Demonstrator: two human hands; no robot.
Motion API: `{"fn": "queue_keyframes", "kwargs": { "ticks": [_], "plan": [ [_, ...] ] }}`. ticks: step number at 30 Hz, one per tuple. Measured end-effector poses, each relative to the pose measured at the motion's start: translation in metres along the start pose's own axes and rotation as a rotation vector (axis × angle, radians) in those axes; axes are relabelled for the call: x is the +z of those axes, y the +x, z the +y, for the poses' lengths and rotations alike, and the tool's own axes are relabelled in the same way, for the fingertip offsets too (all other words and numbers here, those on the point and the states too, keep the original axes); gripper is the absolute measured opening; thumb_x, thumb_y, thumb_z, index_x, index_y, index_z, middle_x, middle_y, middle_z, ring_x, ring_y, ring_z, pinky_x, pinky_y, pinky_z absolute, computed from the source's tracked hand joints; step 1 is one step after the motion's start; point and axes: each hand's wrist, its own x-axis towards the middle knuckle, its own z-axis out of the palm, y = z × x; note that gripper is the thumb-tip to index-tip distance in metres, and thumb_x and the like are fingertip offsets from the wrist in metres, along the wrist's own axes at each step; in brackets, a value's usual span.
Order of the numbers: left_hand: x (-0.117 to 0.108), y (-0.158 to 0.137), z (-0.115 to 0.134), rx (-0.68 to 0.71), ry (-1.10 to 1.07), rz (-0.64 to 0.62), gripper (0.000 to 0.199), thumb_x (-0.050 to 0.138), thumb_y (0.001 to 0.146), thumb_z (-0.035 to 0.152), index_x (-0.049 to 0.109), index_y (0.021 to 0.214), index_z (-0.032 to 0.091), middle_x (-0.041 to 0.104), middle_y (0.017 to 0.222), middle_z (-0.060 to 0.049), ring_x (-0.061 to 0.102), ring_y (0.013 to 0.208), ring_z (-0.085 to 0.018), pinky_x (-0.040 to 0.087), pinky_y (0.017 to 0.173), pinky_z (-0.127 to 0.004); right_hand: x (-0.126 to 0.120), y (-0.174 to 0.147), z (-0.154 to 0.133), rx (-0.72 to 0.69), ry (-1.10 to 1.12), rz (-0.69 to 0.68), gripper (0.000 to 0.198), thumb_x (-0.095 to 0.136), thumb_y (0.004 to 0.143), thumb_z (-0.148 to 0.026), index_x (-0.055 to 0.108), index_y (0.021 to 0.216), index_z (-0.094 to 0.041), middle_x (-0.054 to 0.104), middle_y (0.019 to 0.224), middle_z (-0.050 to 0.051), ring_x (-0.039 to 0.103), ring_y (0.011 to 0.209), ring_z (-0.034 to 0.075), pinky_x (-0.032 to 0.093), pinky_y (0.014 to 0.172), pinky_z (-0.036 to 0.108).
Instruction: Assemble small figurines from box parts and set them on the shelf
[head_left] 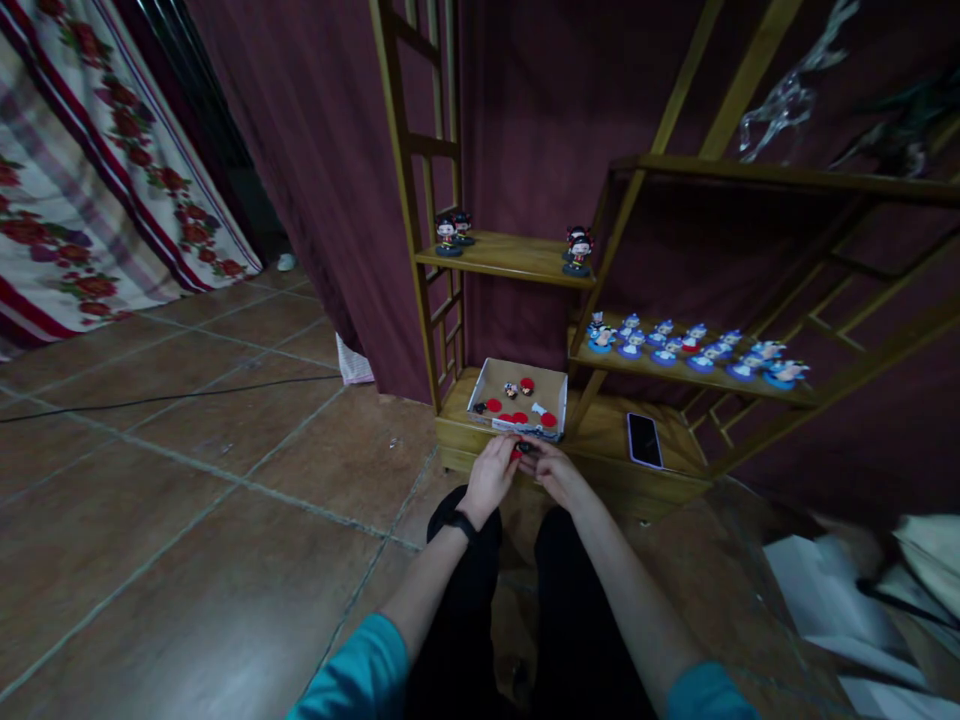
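My left hand (493, 474) and my right hand (553, 468) meet in front of the shelf, both closed on a small red and black figurine (519, 452). Fingers cover most of it, so its shape is only partly visible. Just beyond my hands, on the lowest shelf, sits a shallow open cardboard box (495, 378). Red round bases (549, 420) and small figurine parts (511, 390) lie loose inside it.
Dark-haired figurines (577, 252) stand on the upper left shelf (502, 256). Several blue and white figurines (667, 350) line the right shelf. A phone (644, 440) lies on the lower right board. White boxes (832, 600) rest on the floor at right; a cable (172, 400) crosses the tiles at left.
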Motion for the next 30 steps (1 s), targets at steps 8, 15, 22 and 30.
{"fn": "queue_keyframes", "kwargs": {
  "ticks": [8, 15, 22, 30],
  "plan": [
    [0.017, 0.011, -0.029, -0.423, -0.686, 0.019, 0.032, 0.07, 0.062, 0.024, 0.062, 0.092, 0.014, 0.066, 0.081, -0.005, 0.06, 0.069, -0.016, 0.047, 0.067, -0.028, 0.003, 0.0, -0.002, 0.059, -0.07, 0.092, 0.036, 0.062, 0.054, -0.01, 0.066, 0.089, -0.019, 0.07, 0.093, 0.004, 0.064, 0.086, 0.016, 0.046, 0.085, 0.032],
    [0.009, 0.013, -0.031, -0.519, -1.041, -0.114, 0.038, 0.074, 0.058, 0.027, 0.067, 0.093, 0.013, 0.069, 0.089, -0.008, 0.06, 0.077, -0.016, 0.044, 0.079, -0.03, 0.002, 0.001, 0.0, 0.074, -0.088, 0.131, 0.028, 0.072, 0.059, -0.025, 0.067, 0.086, -0.019, 0.07, 0.083, 0.004, 0.065, 0.075, 0.015, 0.048, 0.08, 0.031],
    [0.008, 0.01, -0.029, -0.539, -1.166, -0.154, 0.037, 0.073, 0.062, 0.025, 0.067, 0.097, 0.014, 0.069, 0.096, -0.008, 0.061, 0.085, -0.017, 0.041, 0.086, -0.03, 0.005, 0.0, -0.001, 0.082, -0.106, 0.126, 0.026, 0.073, 0.061, -0.028, 0.065, 0.084, -0.018, 0.069, 0.079, 0.004, 0.063, 0.069, 0.012, 0.048, 0.073, 0.028],
    [0.011, 0.01, -0.032, -0.629, -1.329, -0.106, 0.039, 0.073, 0.064, 0.021, 0.062, 0.101, 0.014, 0.067, 0.095, -0.009, 0.063, 0.081, -0.015, 0.046, 0.076, -0.026, 0.005, -0.001, 0.0, 0.056, -0.119, 0.166, 0.03, 0.074, 0.061, -0.031, 0.062, 0.085, -0.02, 0.067, 0.078, 0.001, 0.061, 0.067, 0.01, 0.048, 0.071, 0.026]
  ]
}}
